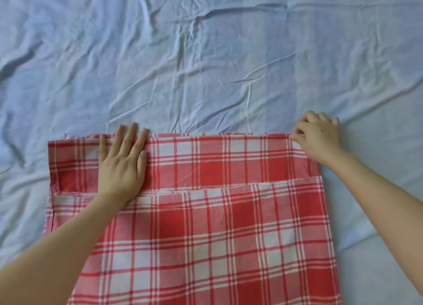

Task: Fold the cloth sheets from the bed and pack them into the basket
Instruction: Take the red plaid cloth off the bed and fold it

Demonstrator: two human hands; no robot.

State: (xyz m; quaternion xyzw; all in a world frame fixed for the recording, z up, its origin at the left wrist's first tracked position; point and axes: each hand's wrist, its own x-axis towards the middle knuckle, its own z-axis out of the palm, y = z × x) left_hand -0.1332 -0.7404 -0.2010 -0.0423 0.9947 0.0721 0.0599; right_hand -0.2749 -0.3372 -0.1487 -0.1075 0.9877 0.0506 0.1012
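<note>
A red and white checked cloth [217, 224] lies spread on the bed in the lower middle of the head view, with a folded layer whose raw edge runs across it. My left hand [122, 165] lies flat with straight fingers, pressing the cloth near its far left edge. My right hand [317, 139] has curled fingers that pinch the cloth's far right corner. No basket is in view.
A wrinkled pale blue bed sheet [206, 52] covers the whole bed around and beyond the checked cloth, out to every edge of the view.
</note>
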